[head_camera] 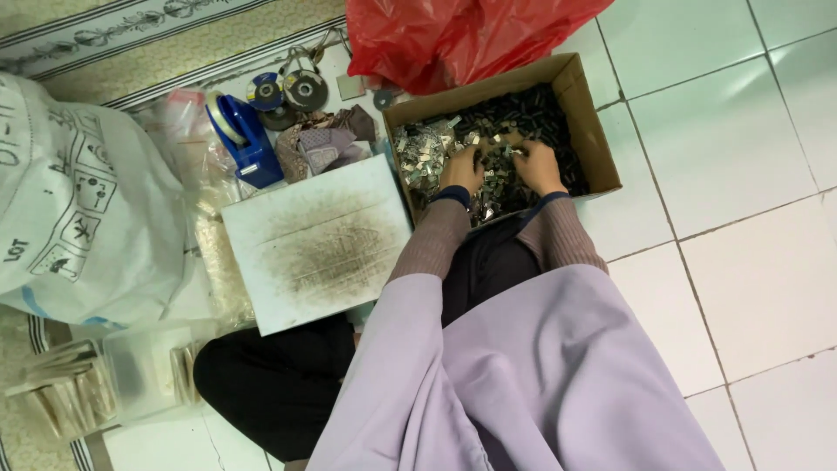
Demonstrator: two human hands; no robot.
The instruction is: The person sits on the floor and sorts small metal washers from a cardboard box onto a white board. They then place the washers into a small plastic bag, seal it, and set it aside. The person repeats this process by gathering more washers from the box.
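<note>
Cardboard box [586, 113] holds the small metal clips [427, 153]; I have my left hand [462, 167] and right hand [538, 166] spread, fingers sunk into them, sorting. Next I judge: pinch a few.

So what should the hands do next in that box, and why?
Probably close the fingers on a few pieces and lift them out: both the left hand and right hand are already dug into the small metal pieces in the cardboard box.
</note>
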